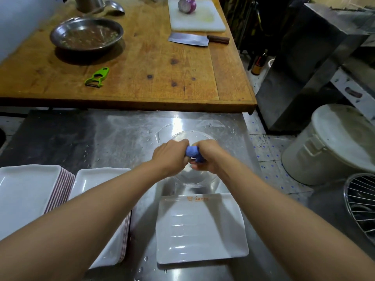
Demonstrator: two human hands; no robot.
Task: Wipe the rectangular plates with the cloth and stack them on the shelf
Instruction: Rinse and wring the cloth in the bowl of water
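Both my hands grip a bunched blue cloth (193, 153) between them, above a clear glass bowl (188, 180) on the steel counter. My left hand (170, 156) holds its left end and my right hand (209, 157) its right end. A single white rectangular plate (200, 230) with an orange logo lies on the counter just below my hands. Two stacks of white rectangular plates sit at the left: one stack (26, 189) at the far left and a second stack (101, 179) beside it, partly hidden by my left forearm.
Behind the steel counter (121, 142) stands a wooden table (152, 78) with a metal dish (86, 34), green peeler (97, 77), cleaver (197, 39) and cutting board (196, 17) with half an onion. A white lidded bucket (334, 145) and wire rack (361, 203) are at the right.
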